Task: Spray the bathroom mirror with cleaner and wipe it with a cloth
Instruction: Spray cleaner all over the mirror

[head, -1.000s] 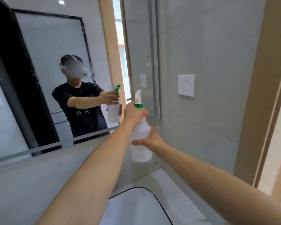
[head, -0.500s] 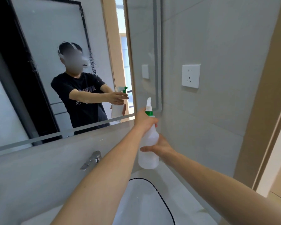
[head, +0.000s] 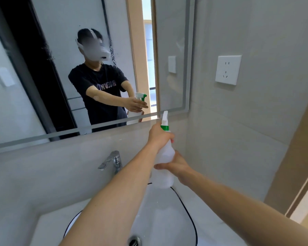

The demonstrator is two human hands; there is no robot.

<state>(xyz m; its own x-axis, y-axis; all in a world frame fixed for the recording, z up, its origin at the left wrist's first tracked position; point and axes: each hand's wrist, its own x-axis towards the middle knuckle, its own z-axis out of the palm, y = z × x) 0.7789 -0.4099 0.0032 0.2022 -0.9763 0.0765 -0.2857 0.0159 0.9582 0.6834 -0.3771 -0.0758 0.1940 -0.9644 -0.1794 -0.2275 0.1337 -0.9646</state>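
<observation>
Bottle (head: 164,157) and both hands lower than half second ago, now over sink (head: 190,210) at 6 o'clock below mirror (head: 52,68); left hand (head: 159,137) grips neck; right hand (head: 176,166) cups body; risk: nozzle below glass, spray hits wall; no cloth visible.

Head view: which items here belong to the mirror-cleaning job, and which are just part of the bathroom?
Belongs to the job:
spray bottle, gripped by left hand at the neck and right hand at the body
mirror, droplets already on it

No cloth is in view.

Just there:
faucet
sink
wall socket
</observation>
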